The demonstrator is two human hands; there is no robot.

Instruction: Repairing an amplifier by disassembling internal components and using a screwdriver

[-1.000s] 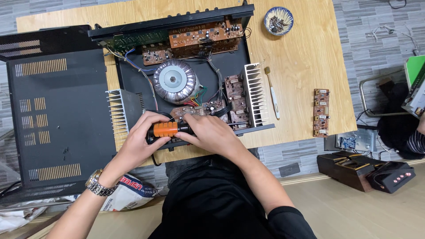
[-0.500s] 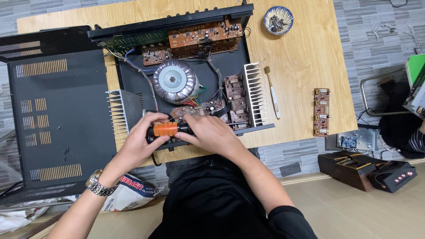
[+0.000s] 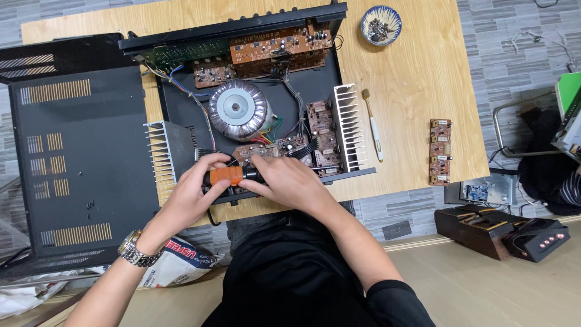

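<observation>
An open black amplifier chassis [image 3: 181,115] lies on a wooden table [image 3: 417,79], showing a round silver transformer [image 3: 238,110], brown circuit boards [image 3: 275,45] and finned heat sinks [image 3: 347,126]. My left hand [image 3: 192,197] and my right hand [image 3: 287,181] both grip an orange and black tool [image 3: 233,176] at the chassis's near edge, above a small board. A metal watch is on my left wrist.
The amplifier's black cover [image 3: 66,157] lies to the left. A toothbrush [image 3: 373,126], a loose brown circuit board [image 3: 440,151] and a small bowl of parts [image 3: 381,25] rest on the table's right side. Black boxes [image 3: 502,233] sit on the floor at right.
</observation>
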